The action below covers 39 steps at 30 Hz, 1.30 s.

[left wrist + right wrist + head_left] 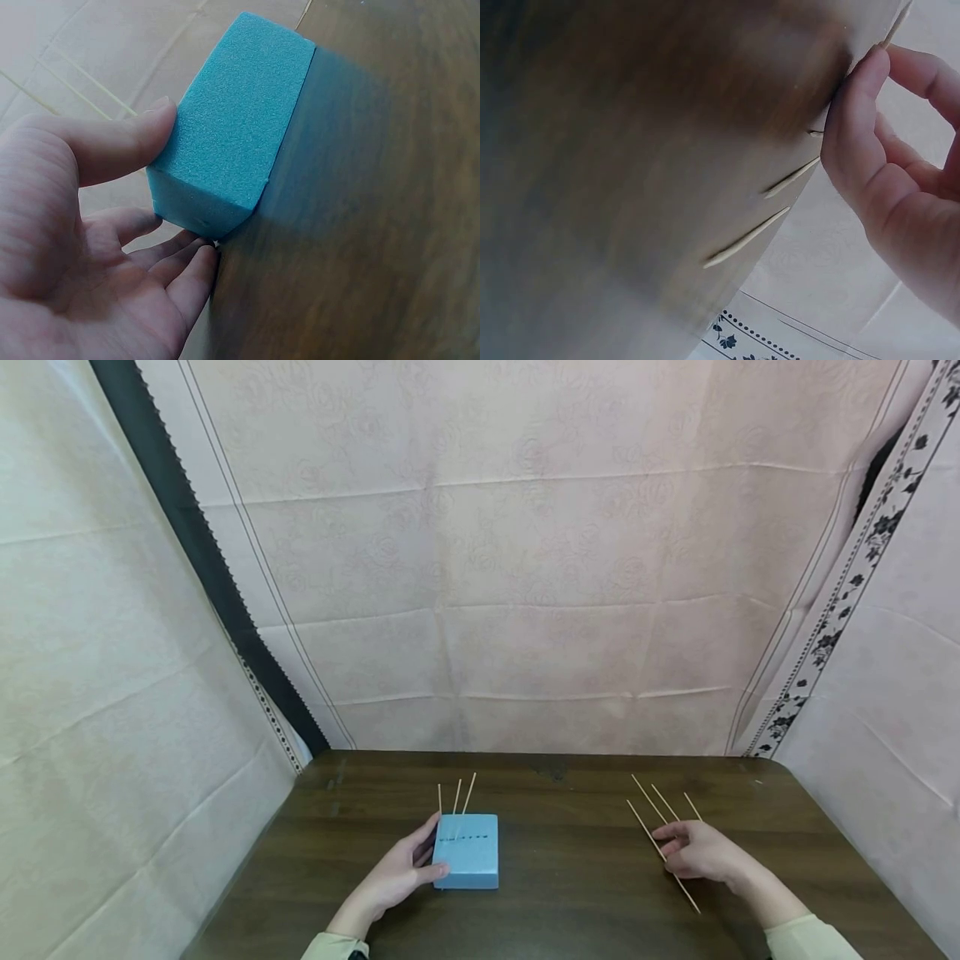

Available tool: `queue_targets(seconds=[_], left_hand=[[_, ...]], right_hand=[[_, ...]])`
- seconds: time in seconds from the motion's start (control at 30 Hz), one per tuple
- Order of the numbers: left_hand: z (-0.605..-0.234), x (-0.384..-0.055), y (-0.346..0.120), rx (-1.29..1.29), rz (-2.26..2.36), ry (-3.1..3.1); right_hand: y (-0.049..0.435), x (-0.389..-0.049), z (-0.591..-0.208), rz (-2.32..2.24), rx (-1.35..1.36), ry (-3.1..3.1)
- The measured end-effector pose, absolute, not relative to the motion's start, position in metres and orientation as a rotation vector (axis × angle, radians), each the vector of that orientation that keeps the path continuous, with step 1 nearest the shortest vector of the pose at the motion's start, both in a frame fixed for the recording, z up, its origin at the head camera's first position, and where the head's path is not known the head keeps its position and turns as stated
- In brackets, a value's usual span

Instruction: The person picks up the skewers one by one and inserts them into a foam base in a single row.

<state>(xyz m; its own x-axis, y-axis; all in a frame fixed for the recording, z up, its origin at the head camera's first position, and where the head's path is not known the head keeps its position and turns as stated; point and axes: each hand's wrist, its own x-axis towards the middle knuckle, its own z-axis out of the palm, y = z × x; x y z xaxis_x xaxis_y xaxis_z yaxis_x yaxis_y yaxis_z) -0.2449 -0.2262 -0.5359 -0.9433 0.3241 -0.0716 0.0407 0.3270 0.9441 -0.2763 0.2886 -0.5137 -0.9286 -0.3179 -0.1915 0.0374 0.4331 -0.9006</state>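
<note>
My left hand (pixel 400 870) grips a light blue foam block (pixel 467 852) by its left side, thumb at the near edge and fingers round the far side. Dark lettering runs across the block's top. Three thin wooden sticks (pixel 469 793) rise from its far end, tilted slightly apart. In the left wrist view, the thumb presses one face of the foam block (pixel 232 105). Over on the right, my right hand (pixel 701 850) pinches one wooden skewer (pixel 643 825) between thumb and finger; its tip (pixel 896 26) pokes past the fingertips in the right wrist view.
Three more skewers (pixel 746 238) lie on the dark wooden table (pixel 562 910) beside the right hand, roughly parallel. Pale patterned cloth (pixel 525 568) hangs behind the table's far edge, with more cloth (pixel 135 735) along the left and right sides.
</note>
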Motion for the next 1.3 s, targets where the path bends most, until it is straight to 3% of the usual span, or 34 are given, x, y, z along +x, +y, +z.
queue_targets(seconds=[0.87, 1.3], left_hand=[[-0.536, -0.246, -0.226, 0.345, 1.661, 2.345], [-0.536, -0.245, -0.226, 0.333, 1.65, 2.351]], right_hand=[[0.289, -0.274, -0.504, -1.678, -0.327, 2.158], [0.256, -0.27, -0.49, -1.864, -0.307, 2.105]])
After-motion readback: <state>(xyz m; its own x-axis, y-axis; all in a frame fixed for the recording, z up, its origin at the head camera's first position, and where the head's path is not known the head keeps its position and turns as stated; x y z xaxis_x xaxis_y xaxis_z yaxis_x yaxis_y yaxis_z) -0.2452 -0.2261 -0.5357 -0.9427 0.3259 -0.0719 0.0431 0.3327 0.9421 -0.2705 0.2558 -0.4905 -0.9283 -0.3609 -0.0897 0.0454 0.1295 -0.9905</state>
